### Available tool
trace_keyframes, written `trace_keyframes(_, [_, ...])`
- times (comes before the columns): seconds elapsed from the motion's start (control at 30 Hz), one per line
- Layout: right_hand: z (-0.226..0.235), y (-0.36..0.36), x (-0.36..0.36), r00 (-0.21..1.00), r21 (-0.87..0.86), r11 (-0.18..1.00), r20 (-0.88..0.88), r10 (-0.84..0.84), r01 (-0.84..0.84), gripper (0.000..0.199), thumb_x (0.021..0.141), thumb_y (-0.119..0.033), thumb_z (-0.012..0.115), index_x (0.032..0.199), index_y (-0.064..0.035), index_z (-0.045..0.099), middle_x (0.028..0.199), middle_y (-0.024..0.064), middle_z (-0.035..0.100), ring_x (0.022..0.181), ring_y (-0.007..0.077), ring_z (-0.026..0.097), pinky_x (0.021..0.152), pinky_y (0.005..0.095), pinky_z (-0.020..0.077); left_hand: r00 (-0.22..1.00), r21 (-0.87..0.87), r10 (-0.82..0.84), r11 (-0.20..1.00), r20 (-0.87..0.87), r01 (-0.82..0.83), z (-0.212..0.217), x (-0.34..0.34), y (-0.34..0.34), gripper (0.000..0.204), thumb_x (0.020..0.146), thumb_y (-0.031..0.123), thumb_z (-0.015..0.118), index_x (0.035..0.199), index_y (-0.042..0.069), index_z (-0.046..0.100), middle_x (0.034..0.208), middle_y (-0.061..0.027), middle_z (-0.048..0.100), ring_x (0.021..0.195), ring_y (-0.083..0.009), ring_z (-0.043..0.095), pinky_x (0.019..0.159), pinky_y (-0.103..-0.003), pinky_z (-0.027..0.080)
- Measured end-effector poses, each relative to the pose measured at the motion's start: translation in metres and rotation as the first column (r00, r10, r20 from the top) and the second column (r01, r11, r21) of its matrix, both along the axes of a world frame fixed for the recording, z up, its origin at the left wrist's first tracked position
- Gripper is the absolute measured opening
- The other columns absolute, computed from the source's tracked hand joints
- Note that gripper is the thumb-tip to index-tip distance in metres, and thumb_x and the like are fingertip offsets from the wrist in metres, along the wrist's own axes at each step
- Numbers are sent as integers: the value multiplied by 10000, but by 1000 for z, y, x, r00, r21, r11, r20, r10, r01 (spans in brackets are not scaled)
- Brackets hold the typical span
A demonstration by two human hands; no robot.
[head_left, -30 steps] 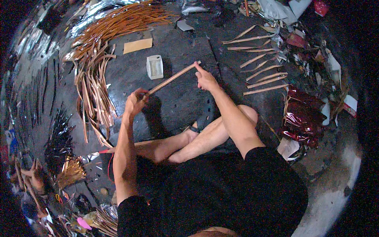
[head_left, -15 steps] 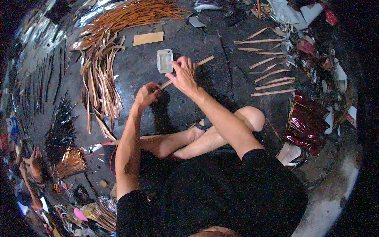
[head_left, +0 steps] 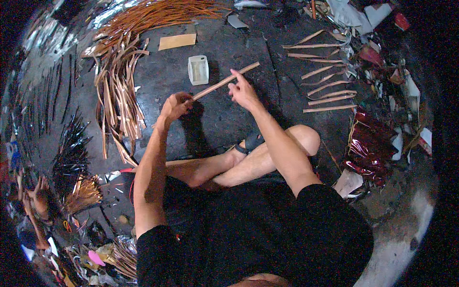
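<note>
My left hand (head_left: pixel 176 106) is closed on the lower end of a flat tan strip (head_left: pixel 215 87), which slants up and to the right over the dark floor. My right hand (head_left: pixel 243 91) is beside the upper part of this strip, with its fingers apart and the index finger stretched up to the strip's edge; whether it touches cannot be made out. Beyond the strip, between my hands, stands a small whitish rectangular tub (head_left: pixel 190 71) with something pale inside. The floor is visible beneath both hands.
Loose tan strips (head_left: pixel 117 95) lie in a bundle at left, below orange-brown thin rods (head_left: pixel 158 18). Folded strips (head_left: pixel 330 103) form a column at right, above dark red glossy sheets (head_left: pixel 368 148). A tan rectangular piece (head_left: pixel 177 41) lies far off. Another person's hand (head_left: pixel 39 193) shows at far left.
My right hand has come off the strip's middle, moving right and down, and its fingers have spread. More of the strip shows. My left hand keeps its grip, slightly further left.
</note>
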State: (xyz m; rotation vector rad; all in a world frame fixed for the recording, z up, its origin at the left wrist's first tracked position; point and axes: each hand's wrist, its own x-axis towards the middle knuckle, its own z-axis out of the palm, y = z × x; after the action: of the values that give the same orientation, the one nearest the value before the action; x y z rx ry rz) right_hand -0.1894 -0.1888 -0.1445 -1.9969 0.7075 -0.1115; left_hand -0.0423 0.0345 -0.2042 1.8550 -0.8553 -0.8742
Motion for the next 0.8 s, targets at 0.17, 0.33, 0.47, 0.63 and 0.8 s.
trace_keyframes(0.17, [-27,38,-9,934,-48,966,-269,234,-256,542,945,-207,403,1439,-195,181,589,130,591,446,198,558,457,363,484,996,81,-64,995,64,59,6,6,9,184,849,166,576,959,24,617,773,-77,655,646,-143,619,595,-283,496])
trace_keyframes(0.33, [-54,120,5,889,-314,832,-168,425,-457,545,919,-212,413,1426,-154,220,705,280,588,720,443,594,661,542,459,871,391,-468,837,151,382,17,41,75,233,859,224,554,994,40,599,835,-92,653,721,-183,623,627,-326,504])
trace_keyframes(0.47, [-43,168,18,846,-255,809,-236,479,-529,578,882,-134,411,1428,-168,225,779,300,600,740,468,589,681,546,466,971,474,22,875,-238,96,13,54,125,255,856,257,521,951,27,574,864,-107,623,754,-215,599,643,-346,489])
trace_keyframes(0.63, [-38,251,52,661,-154,658,-368,654,-737,566,866,-122,398,1409,-150,241,887,268,623,821,405,620,738,499,486,984,276,180,945,14,-177,-46,80,174,200,795,229,599,772,40,660,725,-116,662,648,-225,638,571,-348,494])
trace_keyframes(0.8, [-84,239,41,618,-227,575,-320,719,-786,438,872,-222,469,1285,-88,405,802,240,621,794,393,620,728,478,491,842,143,-194,980,503,140,19,31,78,262,798,290,600,876,42,630,827,-183,641,778,-381,609,648,-421,481])
